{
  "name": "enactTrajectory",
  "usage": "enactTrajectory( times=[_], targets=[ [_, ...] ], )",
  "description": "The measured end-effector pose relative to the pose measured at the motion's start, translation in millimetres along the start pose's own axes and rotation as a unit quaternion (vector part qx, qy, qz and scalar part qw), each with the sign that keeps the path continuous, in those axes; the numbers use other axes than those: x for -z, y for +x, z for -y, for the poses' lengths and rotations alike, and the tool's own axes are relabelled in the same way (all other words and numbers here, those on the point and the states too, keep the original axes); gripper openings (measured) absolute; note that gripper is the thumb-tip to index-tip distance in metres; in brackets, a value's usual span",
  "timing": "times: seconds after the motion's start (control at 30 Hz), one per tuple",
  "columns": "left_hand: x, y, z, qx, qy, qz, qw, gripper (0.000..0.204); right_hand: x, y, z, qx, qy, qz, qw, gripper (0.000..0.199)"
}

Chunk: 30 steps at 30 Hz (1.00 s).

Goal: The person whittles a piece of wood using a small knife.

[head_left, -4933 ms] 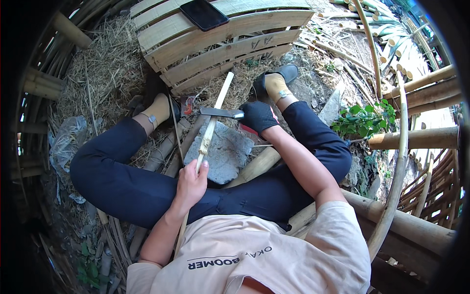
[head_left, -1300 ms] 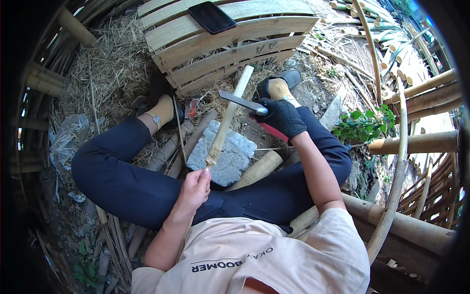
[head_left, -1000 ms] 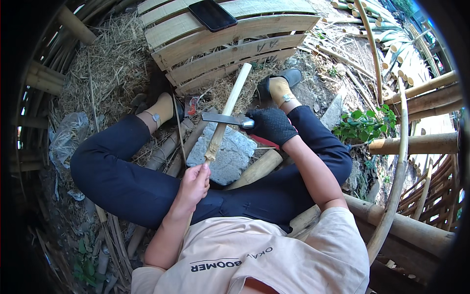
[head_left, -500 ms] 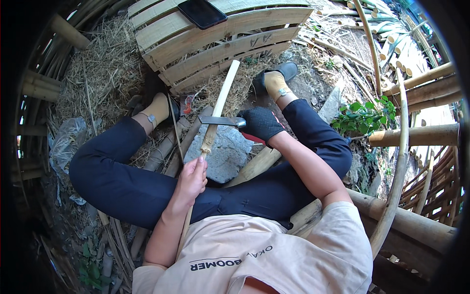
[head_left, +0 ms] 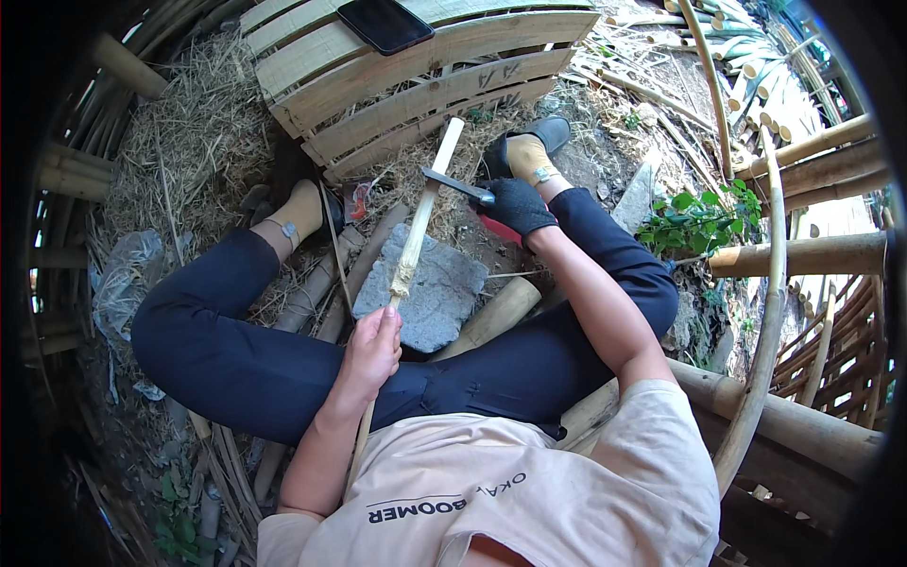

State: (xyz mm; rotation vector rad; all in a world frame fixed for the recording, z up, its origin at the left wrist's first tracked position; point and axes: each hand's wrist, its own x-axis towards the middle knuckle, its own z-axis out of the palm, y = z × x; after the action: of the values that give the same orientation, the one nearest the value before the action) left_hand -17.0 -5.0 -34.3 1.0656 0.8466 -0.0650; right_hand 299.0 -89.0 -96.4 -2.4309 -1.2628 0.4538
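- Just above the lap, in dark trousers, the bare left hand is closed round the thin part of a pale strip, thumb along it, likely to stop it twisting.
- The strip's thin tail runs back under the forearm beside the shirt, perhaps for steadiness; its thick end points up and away, leaving the blade room.
- A rough grey stone sits between the legs, beneath the strip; I can't tell whether they touch.
- Farther out, the black-gloved right hand grips a knife, blade across the strip, well clear of the bare fingers.
- Beyond the feet stands a slatted crate, a phone lying on top, probably out of the way.
- Far right, cut bamboo lies heaped.
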Motion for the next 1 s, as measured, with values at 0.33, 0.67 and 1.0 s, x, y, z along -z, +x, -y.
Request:
enactTrajectory(
  times=[0.33, 0.67, 1.0],
  targets=[
    [8, 1, -14, 0.029, -0.090, 0.037, 0.995, 0.037, 12, -31, 57, 0.080, 0.014, -0.007, 0.997, 0.020],
    [5, 0, -7, 0.020, -0.054, 0.069, 0.996, 0.028, 1, -27, 55, 0.083, -0.014, 0.039, 0.996, 0.018],
    [4, 0, -8, 0.030, -0.045, 0.057, 0.997, 0.030, 3, -4, 12, 0.004, -0.007, 0.012, 1.000, 0.023]
  ],
)
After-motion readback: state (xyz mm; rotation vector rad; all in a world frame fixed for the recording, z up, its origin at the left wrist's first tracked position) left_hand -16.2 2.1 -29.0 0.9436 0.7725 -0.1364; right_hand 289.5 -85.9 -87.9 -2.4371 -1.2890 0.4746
